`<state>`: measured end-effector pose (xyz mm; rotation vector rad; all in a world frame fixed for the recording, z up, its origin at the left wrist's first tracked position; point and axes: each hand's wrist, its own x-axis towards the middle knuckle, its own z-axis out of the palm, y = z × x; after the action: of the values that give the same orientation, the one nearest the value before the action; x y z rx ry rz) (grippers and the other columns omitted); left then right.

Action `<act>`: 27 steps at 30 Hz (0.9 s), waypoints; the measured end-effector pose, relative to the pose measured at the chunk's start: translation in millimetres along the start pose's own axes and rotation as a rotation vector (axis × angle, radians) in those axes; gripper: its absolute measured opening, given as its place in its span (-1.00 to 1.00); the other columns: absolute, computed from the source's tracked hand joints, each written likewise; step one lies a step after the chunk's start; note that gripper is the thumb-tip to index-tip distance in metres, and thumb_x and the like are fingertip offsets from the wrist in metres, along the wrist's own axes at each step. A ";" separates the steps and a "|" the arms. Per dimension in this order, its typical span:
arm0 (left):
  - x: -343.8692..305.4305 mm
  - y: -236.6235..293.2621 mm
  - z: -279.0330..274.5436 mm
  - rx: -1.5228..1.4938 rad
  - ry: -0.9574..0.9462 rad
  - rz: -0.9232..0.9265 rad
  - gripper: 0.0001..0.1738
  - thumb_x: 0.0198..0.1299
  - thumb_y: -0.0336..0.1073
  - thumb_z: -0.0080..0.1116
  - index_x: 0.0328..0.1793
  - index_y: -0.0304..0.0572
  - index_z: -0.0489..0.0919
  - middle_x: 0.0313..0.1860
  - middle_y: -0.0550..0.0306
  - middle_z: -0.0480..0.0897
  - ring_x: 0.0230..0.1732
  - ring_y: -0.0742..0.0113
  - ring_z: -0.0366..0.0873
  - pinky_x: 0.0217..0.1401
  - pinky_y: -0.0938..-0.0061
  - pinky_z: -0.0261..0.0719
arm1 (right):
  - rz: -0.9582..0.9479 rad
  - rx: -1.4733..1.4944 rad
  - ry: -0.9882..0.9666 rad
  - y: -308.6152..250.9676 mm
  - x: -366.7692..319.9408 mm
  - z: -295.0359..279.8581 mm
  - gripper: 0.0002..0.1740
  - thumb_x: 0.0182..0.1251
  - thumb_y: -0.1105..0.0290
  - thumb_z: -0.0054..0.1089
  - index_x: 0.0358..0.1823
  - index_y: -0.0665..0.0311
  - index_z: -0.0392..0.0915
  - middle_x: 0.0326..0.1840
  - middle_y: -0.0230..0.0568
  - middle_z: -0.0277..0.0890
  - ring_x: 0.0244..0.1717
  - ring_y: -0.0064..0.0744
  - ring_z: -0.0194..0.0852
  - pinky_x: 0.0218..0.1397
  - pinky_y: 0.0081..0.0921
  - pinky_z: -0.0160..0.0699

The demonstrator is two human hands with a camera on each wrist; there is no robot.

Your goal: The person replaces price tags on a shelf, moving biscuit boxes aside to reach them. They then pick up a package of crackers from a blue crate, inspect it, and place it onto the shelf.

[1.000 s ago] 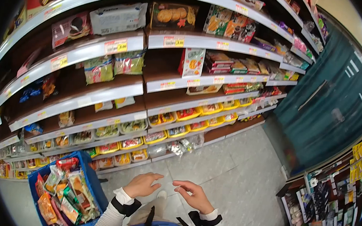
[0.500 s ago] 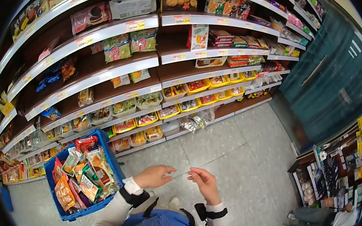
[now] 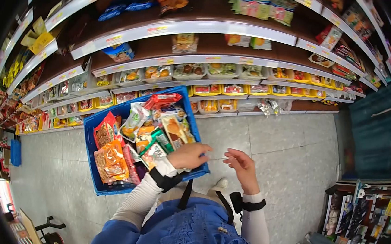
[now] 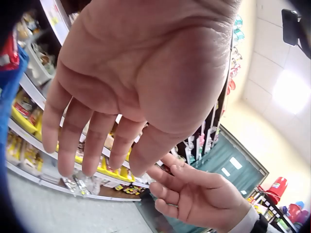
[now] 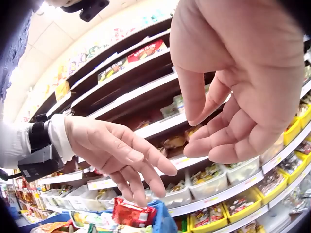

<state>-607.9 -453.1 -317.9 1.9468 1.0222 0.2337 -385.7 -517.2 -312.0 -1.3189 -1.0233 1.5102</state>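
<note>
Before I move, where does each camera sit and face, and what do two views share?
Head: on the head, facing down over left hand, right hand, blue lace-trimmed top and snack-filled blue plastic basket.
Left wrist: worn there, facing past the left palm towards a teal panel.
Right wrist: worn there, facing past the right fingers towards white-edged brown shelves.
Shared: both wrist views show both hands.

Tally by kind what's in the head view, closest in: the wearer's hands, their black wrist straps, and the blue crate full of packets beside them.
Hands: 2 (left hand, right hand)
Black wrist straps: 2 (left strap, right strap)
Blue crate: 1
Total: 5
</note>
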 end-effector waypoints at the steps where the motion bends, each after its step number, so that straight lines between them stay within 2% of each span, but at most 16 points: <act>1: -12.2 -26.3 -8.2 -0.017 0.041 -0.050 -0.60 0.16 -0.19 0.15 0.09 -0.18 0.54 -0.20 -0.09 0.66 -0.23 -0.03 0.63 -0.17 0.26 0.56 | 0.020 -0.009 -0.004 4.8 8.0 22.0 -0.69 0.38 0.41 0.08 0.13 0.26 0.48 -0.03 -0.25 0.60 -0.10 -0.44 0.61 -0.08 -0.59 0.49; 3: -39.8 -72.2 -27.6 0.017 0.163 -0.074 -0.63 0.16 -0.19 0.15 0.06 -0.17 0.57 -0.21 -0.07 0.66 -0.25 -0.01 0.63 -0.19 0.27 0.57 | 0.045 -0.028 -0.106 14.5 23.0 59.7 -0.67 0.37 0.42 0.08 0.14 0.28 0.47 -0.03 -0.26 0.60 -0.10 -0.46 0.60 -0.07 -0.58 0.50; 5: -65.1 -91.9 -53.1 -0.069 0.200 -0.297 -0.64 0.16 -0.17 0.10 0.03 -0.15 0.58 -0.17 -0.15 0.65 -0.16 -0.10 0.60 -0.10 0.17 0.54 | 0.069 0.013 -0.137 31.4 34.2 87.8 -0.66 0.35 0.46 0.10 0.15 0.30 0.46 -0.04 -0.27 0.59 -0.11 -0.50 0.57 -0.04 -0.59 0.50; 6: -74.4 -111.9 -56.2 0.012 0.228 -0.338 -0.64 0.16 -0.17 0.11 0.04 -0.15 0.58 -0.19 -0.14 0.66 -0.16 -0.08 0.61 -0.10 0.17 0.54 | 0.061 -0.013 -0.159 39.5 39.2 99.1 -0.65 0.34 0.48 0.11 0.15 0.31 0.46 -0.05 -0.28 0.59 -0.10 -0.52 0.56 -0.03 -0.59 0.50; 9: -92.2 -146.2 -63.3 -0.098 0.323 -0.430 -0.64 0.14 -0.18 0.14 0.03 -0.18 0.59 -0.21 -0.16 0.65 -0.18 -0.06 0.62 -0.10 0.19 0.55 | 0.064 -0.103 -0.191 68.2 51.3 119.3 -0.64 0.31 0.53 0.12 0.15 0.33 0.45 -0.04 -0.28 0.57 -0.09 -0.54 0.52 -0.01 -0.61 0.49; 11: -96.3 -164.0 -57.8 -0.104 0.352 -0.429 -0.63 0.13 -0.20 0.15 0.03 -0.20 0.59 -0.22 -0.17 0.65 -0.20 -0.07 0.62 -0.11 0.20 0.55 | 0.140 -0.219 -0.199 80.4 56.6 130.1 -0.64 0.31 0.54 0.09 0.15 0.34 0.45 -0.02 -0.27 0.56 -0.08 -0.54 0.52 -0.01 -0.61 0.49; 12: -97.9 -172.1 -53.7 -0.098 0.386 -0.424 -0.62 0.11 -0.21 0.17 0.03 -0.22 0.58 -0.23 -0.17 0.65 -0.22 -0.08 0.62 -0.12 0.21 0.56 | 0.105 -0.338 -0.216 85.3 60.0 134.1 -0.63 0.31 0.50 0.10 0.16 0.33 0.45 -0.03 -0.26 0.55 -0.10 -0.54 0.50 -0.02 -0.60 0.49; 15: -99.9 -189.2 -40.9 -0.205 0.274 -0.404 -0.59 0.11 -0.22 0.19 0.05 -0.29 0.56 -0.21 -0.16 0.65 -0.24 -0.04 0.62 -0.13 0.24 0.55 | 0.155 -0.389 -0.243 98.2 63.9 141.1 -0.59 0.26 0.41 0.17 0.14 0.30 0.46 -0.11 -0.16 0.56 -0.19 -0.45 0.53 -0.10 -0.54 0.52; 16: -99.6 -192.1 -37.9 -0.387 0.182 -0.468 -0.54 0.12 -0.18 0.21 0.08 -0.32 0.54 -0.12 -0.14 0.63 -0.16 0.00 0.62 -0.07 0.28 0.54 | 0.148 -0.422 -0.252 103.3 64.9 143.7 -0.55 0.24 0.37 0.19 0.16 0.31 0.44 -0.04 -0.10 0.55 -0.12 -0.39 0.55 -0.04 -0.51 0.51; 17: -100.4 -195.1 -35.7 -0.387 0.176 -0.468 -0.54 0.12 -0.18 0.21 0.08 -0.32 0.54 -0.12 -0.14 0.63 -0.16 0.00 0.62 -0.07 0.28 0.54 | 0.152 -0.420 -0.248 107.2 64.2 145.1 -0.55 0.24 0.37 0.19 0.16 0.31 0.44 -0.04 -0.10 0.55 -0.12 -0.39 0.55 -0.04 -0.51 0.51; 19: -99.8 -199.7 -29.8 -0.314 0.129 -0.375 -0.47 0.12 -0.13 0.23 0.13 -0.34 0.51 0.00 -0.16 0.60 -0.04 0.01 0.59 0.02 0.31 0.52 | 0.167 -0.440 -0.295 110.2 61.9 147.8 -0.48 0.21 0.30 0.24 0.19 0.32 0.41 0.04 -0.01 0.52 0.01 -0.27 0.54 0.07 -0.44 0.48; 20: -99.2 -205.5 -26.6 -0.309 0.097 -0.365 -0.41 0.09 -0.07 0.25 0.16 -0.33 0.49 0.08 -0.18 0.56 0.02 -0.02 0.56 0.07 0.33 0.49 | 0.173 -0.439 -0.288 112.1 60.2 148.8 -0.48 0.21 0.30 0.24 0.19 0.32 0.41 0.04 -0.01 0.52 0.01 -0.27 0.54 0.07 -0.44 0.48; 22: -96.7 -210.1 -19.9 -0.275 0.075 -0.372 -0.39 0.08 -0.04 0.26 0.16 -0.33 0.49 0.08 -0.18 0.56 0.03 -0.02 0.56 0.08 0.32 0.49 | 0.147 -0.589 -0.303 113.9 57.3 153.4 -0.40 0.17 0.26 0.26 0.22 0.34 0.37 0.10 0.07 0.48 0.11 -0.13 0.48 0.17 -0.38 0.42; 27: -99.6 -197.6 -28.1 -0.170 0.080 -0.382 -0.32 0.07 0.04 0.25 0.19 -0.31 0.47 0.05 -0.17 0.57 0.02 -0.08 0.55 0.09 0.28 0.48 | 0.141 -0.574 -0.316 124.0 54.1 161.4 -0.37 0.14 0.28 0.27 0.24 0.34 0.34 0.12 0.11 0.45 0.15 -0.04 0.44 0.22 -0.35 0.38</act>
<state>-798.0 -458.0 -434.4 1.5656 1.3574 0.1776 -560.7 -508.4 -428.8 -1.5929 -1.6876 1.6300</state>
